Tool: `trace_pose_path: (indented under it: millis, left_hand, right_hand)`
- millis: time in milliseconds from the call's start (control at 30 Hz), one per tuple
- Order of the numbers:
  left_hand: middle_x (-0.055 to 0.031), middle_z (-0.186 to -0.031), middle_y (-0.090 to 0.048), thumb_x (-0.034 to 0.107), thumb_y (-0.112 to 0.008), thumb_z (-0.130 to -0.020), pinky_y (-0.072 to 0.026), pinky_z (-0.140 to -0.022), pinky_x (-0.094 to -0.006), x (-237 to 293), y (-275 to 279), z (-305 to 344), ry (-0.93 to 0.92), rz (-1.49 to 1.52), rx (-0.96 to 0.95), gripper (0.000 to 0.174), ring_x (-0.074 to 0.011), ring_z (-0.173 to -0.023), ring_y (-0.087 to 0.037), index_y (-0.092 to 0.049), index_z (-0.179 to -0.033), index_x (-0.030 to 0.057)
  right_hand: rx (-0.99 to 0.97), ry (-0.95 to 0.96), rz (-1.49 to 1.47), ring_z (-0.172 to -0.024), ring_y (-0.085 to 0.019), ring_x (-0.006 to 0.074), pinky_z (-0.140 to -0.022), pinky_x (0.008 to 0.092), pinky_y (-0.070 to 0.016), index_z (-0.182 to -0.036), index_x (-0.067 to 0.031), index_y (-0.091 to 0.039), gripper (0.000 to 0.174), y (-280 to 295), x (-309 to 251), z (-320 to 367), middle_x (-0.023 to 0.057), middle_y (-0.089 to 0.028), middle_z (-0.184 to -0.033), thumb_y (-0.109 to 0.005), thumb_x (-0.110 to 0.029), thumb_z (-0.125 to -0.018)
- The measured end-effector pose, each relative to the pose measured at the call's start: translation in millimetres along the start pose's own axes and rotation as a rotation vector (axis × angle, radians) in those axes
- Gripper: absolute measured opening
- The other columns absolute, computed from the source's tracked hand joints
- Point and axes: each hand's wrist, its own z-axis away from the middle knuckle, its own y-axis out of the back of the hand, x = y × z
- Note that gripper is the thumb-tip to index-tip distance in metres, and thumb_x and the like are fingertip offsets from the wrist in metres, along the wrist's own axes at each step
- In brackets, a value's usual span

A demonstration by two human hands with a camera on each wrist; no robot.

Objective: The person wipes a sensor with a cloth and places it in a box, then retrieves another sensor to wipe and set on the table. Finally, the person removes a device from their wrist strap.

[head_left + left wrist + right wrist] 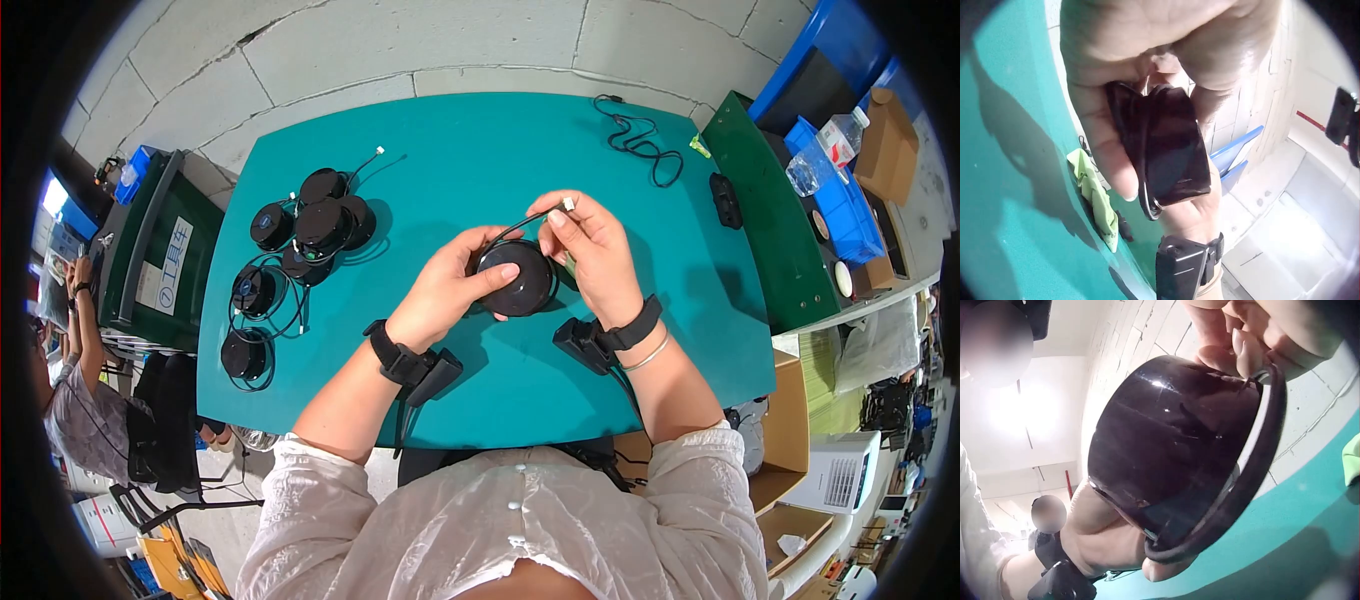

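In the head view, the left hand point(445, 285) grips a round black device point(522, 280), thumb across its face and fingers behind. The right hand point(592, 255) pinches the device's black cable near a white connector point(569, 204), above and right of the device. From the left wrist, the device point(1175, 147) shows edge-on between thumb and fingers of the left hand point(1166, 44). In the right wrist view the glossy device point(1172, 444) fills the middle, cable point(1254, 481) curving along its edge, with the right hand's fingers point(1247, 356) at its upper right.
Several similar black devices point(323, 225) with cables lie on the left of the green table point(470, 140). A loose black cable point(640, 140), a small green item point(700, 146) and a black object point(725, 200) lie right. Beyond the right edge stands a blue bin point(850, 225).
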Motion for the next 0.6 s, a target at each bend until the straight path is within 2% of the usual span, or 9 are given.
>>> trace_pose_path:
  millis: [67,200,233,267,300,333,367,533,600]
  left_hand:
    - [-0.0114,-0.123,-0.055,0.019,-0.062,-0.093,-0.0579,-0.071,-0.0328,-1.5,3.0,-1.2,0.023,0.071,0.012,0.050,-0.0172,-0.099,-0.062,-0.044,-0.134,-0.0027]
    - [-0.0121,-0.116,-0.057,0.024,-0.059,-0.095,-0.0589,-0.066,-0.0336,-1.2,5.2,-0.8,0.044,0.235,0.043,0.046,-0.0190,-0.099,-0.063,-0.045,-0.131,-0.0009]
    - [-0.0125,-0.118,-0.056,0.024,-0.057,-0.096,-0.0591,-0.068,-0.0350,-2.0,4.3,-1.3,0.040,0.323,0.089,0.045,-0.0203,-0.100,-0.063,-0.044,-0.131,0.0001]
    - [-0.0130,-0.121,-0.055,0.024,-0.055,-0.098,-0.0593,-0.070,-0.0364,-2.9,4.1,-1.5,0.036,0.412,0.136,0.043,-0.0215,-0.101,-0.063,-0.043,-0.131,0.0010]
    - [-0.0133,-0.123,-0.054,0.023,-0.053,-0.099,-0.0577,-0.080,-0.0391,-3.9,4.5,-1.7,0.039,0.470,0.137,0.040,-0.0232,-0.107,-0.061,-0.042,-0.132,0.0022]
    - [-0.0133,-0.123,-0.054,0.023,-0.053,-0.099,-0.0577,-0.080,-0.0391,-7.7,4.8,-2.7,0.038,0.472,0.140,0.040,-0.0232,-0.107,-0.061,-0.042,-0.132,0.0022]
    - [-0.0109,-0.122,-0.055,0.023,-0.051,-0.100,-0.0558,-0.083,-0.0392,-13.0,4.8,-4.7,0.033,0.545,0.150,0.039,-0.0211,-0.108,-0.060,-0.043,-0.133,0.0036]
    - [-0.0097,-0.122,-0.056,0.021,-0.051,-0.099,-0.0484,-0.094,-0.0417,-15.8,-6.8,-3.6,-0.032,0.560,0.092,0.042,-0.0207,-0.109,-0.057,-0.040,-0.136,0.0031]
    - [-0.0098,-0.122,-0.056,0.024,-0.050,-0.100,-0.0484,-0.094,-0.0415,-12.6,3.2,-5.4,-0.020,0.511,0.063,0.041,-0.0206,-0.109,-0.057,-0.042,-0.134,0.0033]
  right_hand:
    - [-0.001,0.078,0.067,-0.079,-0.057,0.0091,-0.066,0.0218,-0.0429,-0.101,-0.0035,-0.063,0.013,-4.8,0.2,0.3,-0.0005,-0.062,-0.090,-0.056,-0.013,-0.096]
    - [-0.049,0.259,0.399,-0.096,-0.060,0.0150,-0.082,0.0275,-0.0475,-0.102,-0.0028,-0.063,0.013,-4.0,3.5,-0.7,0.0048,-0.066,-0.107,-0.060,-0.009,-0.091]
    - [-0.089,0.221,0.405,-0.104,-0.060,0.0193,-0.092,0.0312,-0.0465,-0.111,-0.0034,-0.062,0.024,-3.8,3.7,-0.2,0.0087,-0.064,-0.117,-0.063,-0.010,-0.088]
    - [-0.093,0.220,0.405,-0.104,-0.060,0.0193,-0.092,0.0312,-0.0465,-0.111,-0.0034,-0.062,0.024,-5.5,3.6,0.4,0.0087,-0.064,-0.117,-0.063,-0.010,-0.088]
    - [-0.123,0.287,0.499,-0.112,-0.057,0.0229,-0.097,0.0342,-0.0440,-0.117,-0.0039,-0.059,0.032,-9.9,1.5,0.8,0.0099,-0.061,-0.123,-0.065,-0.012,-0.087]
    - [-0.153,0.354,0.592,-0.120,-0.054,0.0265,-0.103,0.0372,-0.0414,-0.124,-0.0044,-0.057,0.039,-12.2,0.3,0.7,0.0111,-0.058,-0.128,-0.066,-0.013,-0.086]
    - [-0.208,0.405,0.793,-0.130,-0.045,0.0341,-0.107,0.0415,-0.0378,-0.136,-0.0041,-0.045,0.063,-11.2,1.6,0.4,0.0161,-0.050,-0.136,-0.072,-0.020,-0.082]
    - [-0.023,0.315,0.862,-0.127,-0.046,0.0383,-0.105,0.0402,-0.0395,-0.139,-0.0014,-0.036,0.086,-18.2,12.1,5.5,0.0242,-0.043,-0.139,-0.082,-0.024,-0.070]
    - [-0.039,0.059,0.651,-0.123,-0.049,0.0348,-0.104,0.0394,-0.0407,-0.134,-0.0016,-0.040,0.083,-11.3,3.9,3.1,0.0226,-0.047,-0.135,-0.084,-0.021,-0.067]
